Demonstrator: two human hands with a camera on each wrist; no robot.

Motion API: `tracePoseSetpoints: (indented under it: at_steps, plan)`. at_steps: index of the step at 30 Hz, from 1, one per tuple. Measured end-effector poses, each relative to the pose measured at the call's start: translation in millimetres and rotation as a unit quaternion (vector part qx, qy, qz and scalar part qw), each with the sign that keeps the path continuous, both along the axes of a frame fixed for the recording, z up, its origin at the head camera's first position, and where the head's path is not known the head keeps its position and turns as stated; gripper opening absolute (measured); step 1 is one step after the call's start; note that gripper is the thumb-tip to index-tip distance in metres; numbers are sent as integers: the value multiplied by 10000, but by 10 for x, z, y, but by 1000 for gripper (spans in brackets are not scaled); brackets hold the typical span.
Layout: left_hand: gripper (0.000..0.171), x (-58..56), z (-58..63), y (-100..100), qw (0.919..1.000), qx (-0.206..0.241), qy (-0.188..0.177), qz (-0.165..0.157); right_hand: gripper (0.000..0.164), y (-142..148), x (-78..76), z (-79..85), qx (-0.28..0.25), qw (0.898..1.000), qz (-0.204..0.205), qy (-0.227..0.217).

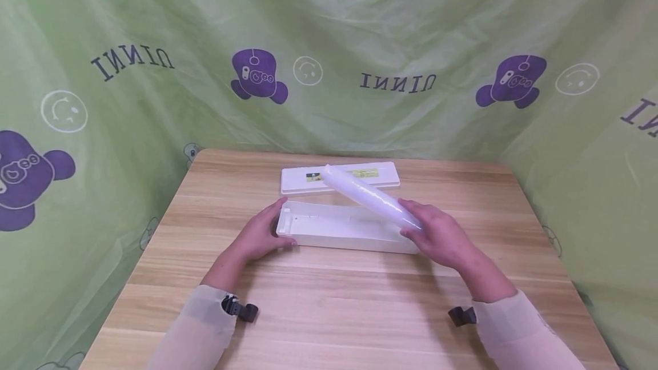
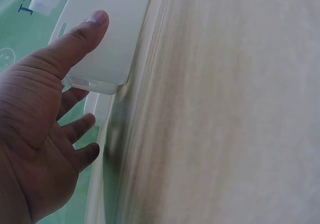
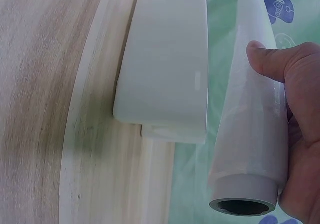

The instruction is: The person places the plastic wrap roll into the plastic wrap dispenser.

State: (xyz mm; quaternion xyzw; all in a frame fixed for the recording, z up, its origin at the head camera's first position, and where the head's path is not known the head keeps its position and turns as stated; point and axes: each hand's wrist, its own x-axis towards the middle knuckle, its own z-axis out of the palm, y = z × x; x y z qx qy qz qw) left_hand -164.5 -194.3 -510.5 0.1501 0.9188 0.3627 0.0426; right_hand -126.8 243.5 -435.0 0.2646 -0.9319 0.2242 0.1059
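In the head view a long white open box (image 1: 329, 241) lies across the middle of the table. My left hand (image 1: 259, 234) grips its left end, with the thumb along the near wall and the fingers at the end and far side. In the left wrist view the thumb (image 2: 80, 42) lies on the box's smooth wall (image 2: 117, 39). My right hand (image 1: 437, 233) holds a roll of cling film (image 1: 370, 196) by its right end. The roll slants above the box, its far end up and to the left. Its hollow core (image 3: 243, 206) shows in the right wrist view.
Behind the box lies a white lid (image 1: 295, 180) with a yellow and black label (image 1: 366, 173). The wooden table (image 1: 329, 313) has green printed curtains (image 1: 329, 119) behind it and at both sides.
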Motion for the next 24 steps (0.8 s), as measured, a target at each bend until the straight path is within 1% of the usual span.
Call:
tracePoseSetpoints:
  at_steps: [6,15,24]
  plan:
    - [119,4,13,-2,10000,-25,-65,14,67,-52,-12,4,-9,10000,48,-48]
    - [120,-4,19,-8,10000,-6,5,-35,67,-117,-23,15,13,9998,110,-136]
    - [119,-6,21,-11,10000,-15,37,-36,66,-162,-39,27,91,9994,264,-182]
